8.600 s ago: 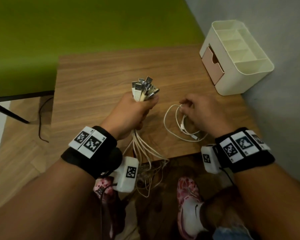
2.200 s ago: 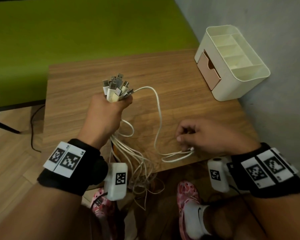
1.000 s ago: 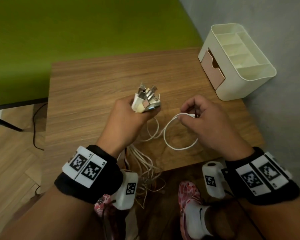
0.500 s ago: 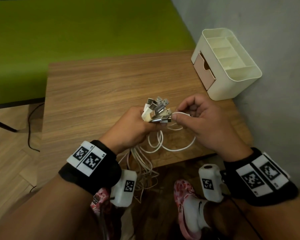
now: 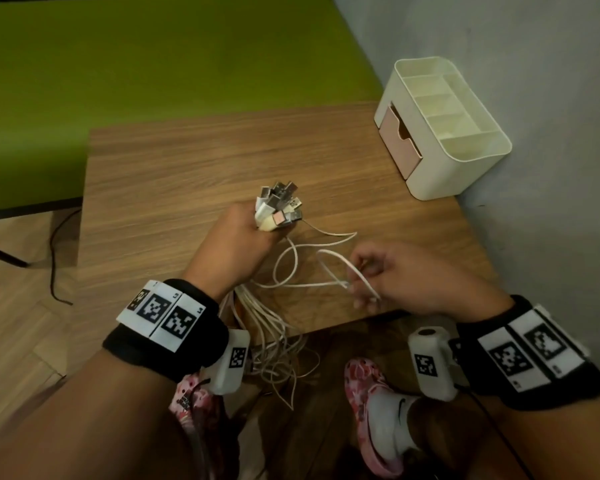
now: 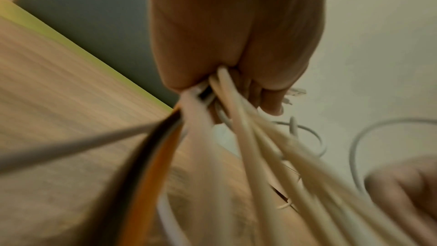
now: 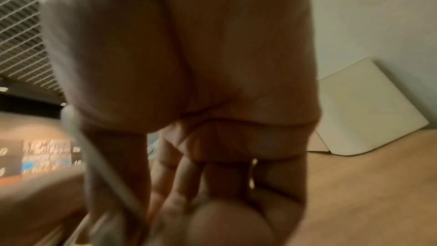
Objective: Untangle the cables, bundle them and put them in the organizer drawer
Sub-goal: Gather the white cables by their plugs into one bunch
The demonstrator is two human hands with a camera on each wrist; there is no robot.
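Observation:
My left hand [image 5: 246,237] grips a bundle of white cables [image 5: 267,327] in a fist above the wooden table [image 5: 187,161]. Their USB plugs [image 5: 279,207] stick up out of the fist. The loose ends hang past the table's front edge; in the left wrist view the cables [image 6: 236,119] fan out below that hand [image 6: 236,35]. My right hand [image 5: 364,278] pinches a loop of one white cable [image 5: 333,258] to the right of the fist. The blurred right wrist view shows that cable [image 7: 94,156] beside the fingers [image 7: 179,175]. A cream organizer [image 5: 465,161] with a pink drawer [image 5: 397,147] stands at the back right.
The organizer sits against a grey wall [image 5: 534,81] on the right. A green surface [image 5: 153,57] lies behind the table. A dark cord [image 5: 54,268] trails on the floor at the left. My feet in patterned shoes [image 5: 364,379] are below the table's front edge.
My right hand has left the plug end by the left fist and moved right and toward me, drawing out a loop of one white cable. The left fist still holds the bundle.

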